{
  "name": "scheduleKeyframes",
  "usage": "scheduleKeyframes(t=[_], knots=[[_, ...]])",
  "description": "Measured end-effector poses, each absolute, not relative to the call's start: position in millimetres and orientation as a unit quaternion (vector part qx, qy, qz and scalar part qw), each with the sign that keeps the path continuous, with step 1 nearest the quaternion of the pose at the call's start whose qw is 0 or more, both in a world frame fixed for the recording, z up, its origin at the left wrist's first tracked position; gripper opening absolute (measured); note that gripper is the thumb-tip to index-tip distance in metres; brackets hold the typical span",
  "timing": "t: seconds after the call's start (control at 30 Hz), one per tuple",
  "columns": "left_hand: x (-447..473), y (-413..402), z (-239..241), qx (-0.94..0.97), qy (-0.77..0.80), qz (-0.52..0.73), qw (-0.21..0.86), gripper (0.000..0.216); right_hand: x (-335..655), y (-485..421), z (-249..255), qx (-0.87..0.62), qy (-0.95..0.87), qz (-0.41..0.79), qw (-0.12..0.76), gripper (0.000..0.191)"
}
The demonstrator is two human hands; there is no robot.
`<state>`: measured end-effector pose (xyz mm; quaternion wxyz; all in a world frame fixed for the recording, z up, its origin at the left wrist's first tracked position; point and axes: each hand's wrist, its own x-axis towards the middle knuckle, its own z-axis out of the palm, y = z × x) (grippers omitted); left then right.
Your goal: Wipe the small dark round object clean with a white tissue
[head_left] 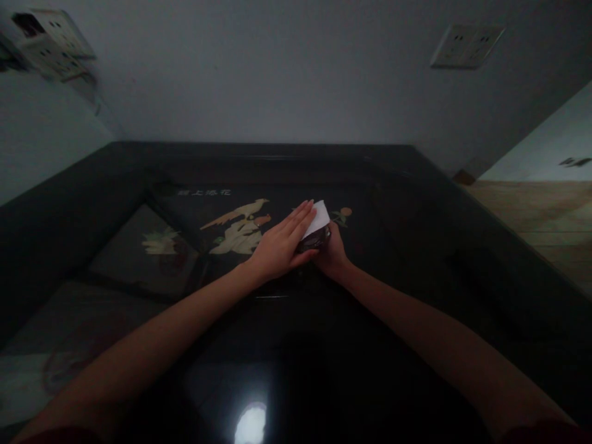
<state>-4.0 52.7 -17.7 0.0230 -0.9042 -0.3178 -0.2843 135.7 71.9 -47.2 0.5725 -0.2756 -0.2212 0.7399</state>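
Note:
Both hands meet above the middle of the dark table. My left hand (283, 242) has its fingers laid over a folded white tissue (319, 219), pressing it on top of a small dark, shiny object (316, 240). The thumb of this hand runs along the near side of that object. From the right, my right hand (333, 251) grips the same dark object, its fingers mostly hidden behind it. The dim light and the hands' cover keep me from telling what the object is.
The glossy black tabletop (379, 345) bears an inlaid bird picture (238, 228) and a bright light reflection near the front. A grey wall rises behind, with sockets (468, 46) at right and more sockets (55, 46) at left. Wooden floor (531, 213) shows at right.

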Motion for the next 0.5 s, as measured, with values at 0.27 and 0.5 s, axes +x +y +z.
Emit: scheduleKeyframes(t=[0.27, 0.5], knots=[[-13.8, 57.8, -35.6, -0.888, -0.284, -0.361, 0.007, 0.058, 143.2, 71.0, -40.8, -0.276, -0.148, 0.77, 0.556, 0.038], [-14.4, 55.3, -33.6, -0.923, -0.154, -0.348, 0.047, 0.049, 141.1, 75.0, -48.5, -0.256, -0.216, 0.743, 0.579, 0.034]])
